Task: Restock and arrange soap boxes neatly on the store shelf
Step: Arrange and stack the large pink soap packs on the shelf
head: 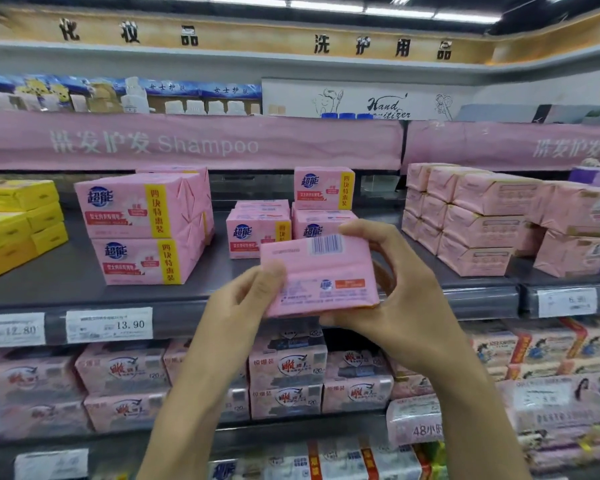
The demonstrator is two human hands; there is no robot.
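A pink soap pack (321,275), back side up with its barcode and small print showing, is held in the air just in front of the shelf's front edge (194,310). The left hand (246,299) pinches its left end, fingers closed on it; the right hand (392,289) wraps its right side, fingers (364,232) curled over the top. Matching pink packs (258,233) stand on the shelf behind.

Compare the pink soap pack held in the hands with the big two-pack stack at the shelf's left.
The held pack is off the shelf, gripped by the left hand and right hand; the left stack rests on the shelf. The held pack shows its barcode back; the stack shows its logo front with yellow bands. The held pack looks smaller. Both are pink.
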